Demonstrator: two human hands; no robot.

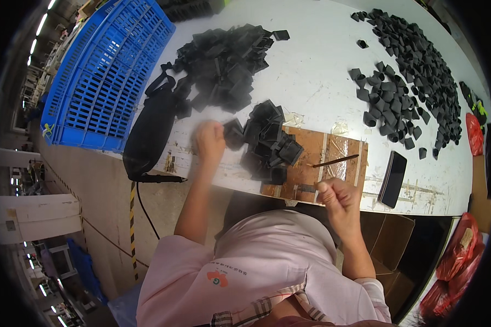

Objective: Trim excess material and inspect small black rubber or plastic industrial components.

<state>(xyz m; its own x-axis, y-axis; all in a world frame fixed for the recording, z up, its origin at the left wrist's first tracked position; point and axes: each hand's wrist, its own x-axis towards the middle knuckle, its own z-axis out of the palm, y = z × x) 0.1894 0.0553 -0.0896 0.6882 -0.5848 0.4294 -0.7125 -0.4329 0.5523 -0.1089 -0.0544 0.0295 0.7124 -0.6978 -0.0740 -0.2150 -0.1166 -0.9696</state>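
Note:
My left hand [209, 141], blurred by motion, is closed at the left of the small heap, its fingertips against a black square piece [234, 134]. Beside that piece, a small heap of black hollow square pieces [273, 133] lies partly over a brown board [305, 188]. My right hand [341, 203] is raised over the board's near right edge, thumb pressed to curled fingers. Whatever it may pinch is too small to make out. A thin dark brown stick [335, 161] rests on the board, just beyond my right hand.
A large pile of flat black pieces [223, 65] covers the far left. Many small black pieces [414, 71] spread over the right side. A blue crate [101, 82] and a long black object [150, 128] stand at left. A phone [393, 179] lies right of the board.

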